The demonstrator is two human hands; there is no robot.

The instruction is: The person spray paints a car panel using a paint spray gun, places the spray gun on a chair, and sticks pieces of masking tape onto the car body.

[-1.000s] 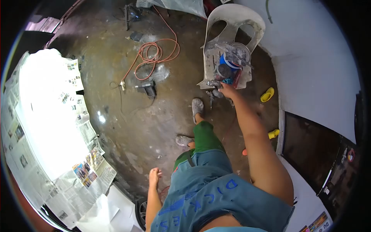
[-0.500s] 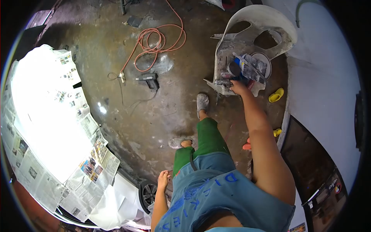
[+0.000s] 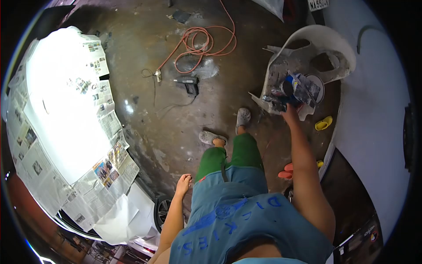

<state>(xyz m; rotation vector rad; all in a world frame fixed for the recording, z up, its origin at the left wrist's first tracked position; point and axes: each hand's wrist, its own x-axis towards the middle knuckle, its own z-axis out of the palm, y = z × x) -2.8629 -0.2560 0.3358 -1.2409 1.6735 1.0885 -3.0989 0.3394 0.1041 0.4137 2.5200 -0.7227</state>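
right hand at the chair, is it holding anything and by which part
The right hand is at a dark object by the front edge of the chair; whether it grips it, and where, is too small and dark to tell.

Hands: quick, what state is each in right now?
Left hand: loosely curled; whether fully closed or empty cannot be told.
Right hand: at the dark object on the chair; open or gripping cannot be told.

right fingers (image 3: 289,108): grip too small to tell | number plate (image 3: 318,5): cut by top edge
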